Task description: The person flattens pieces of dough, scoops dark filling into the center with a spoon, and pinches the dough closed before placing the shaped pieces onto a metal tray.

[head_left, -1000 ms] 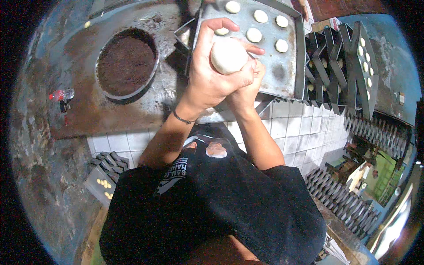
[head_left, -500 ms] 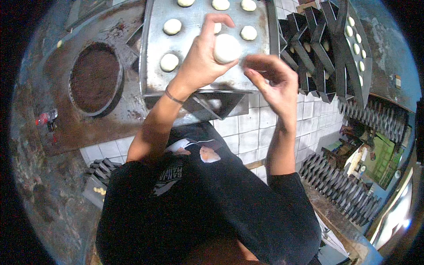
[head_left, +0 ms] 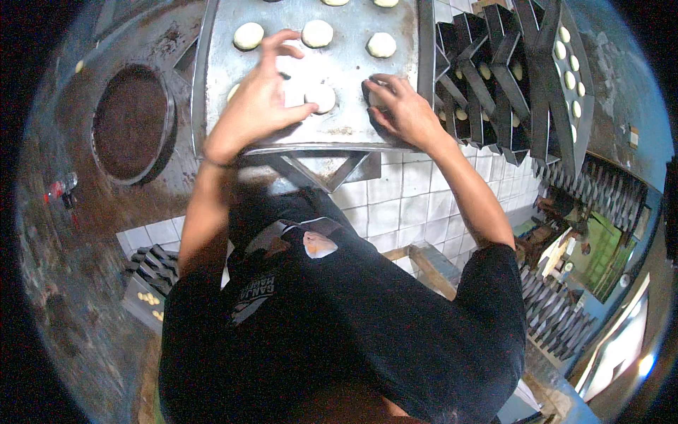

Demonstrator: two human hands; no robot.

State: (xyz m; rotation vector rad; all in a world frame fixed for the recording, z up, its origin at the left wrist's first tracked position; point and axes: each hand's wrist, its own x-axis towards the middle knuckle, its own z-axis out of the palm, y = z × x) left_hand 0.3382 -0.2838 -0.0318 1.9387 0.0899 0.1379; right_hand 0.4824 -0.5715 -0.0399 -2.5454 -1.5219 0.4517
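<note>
A worn metal desk (head_left: 145, 208) stands beneath a broad metal tray (head_left: 353, 71), with a round pan (head_left: 171, 116) of dark brown contents to the left. Over the tray, the left hand (head_left: 256, 109) parts thumb and forefinger wide; the right hand (head_left: 407, 116) curls its fingers narrowly downward. Whether either grips cannot be told. White dough balls (head_left: 316, 33) sit spaced on the tray, one at the left thumb's tip; a pale dough piece (head_left: 376, 99) shows among the right fingers.
</note>
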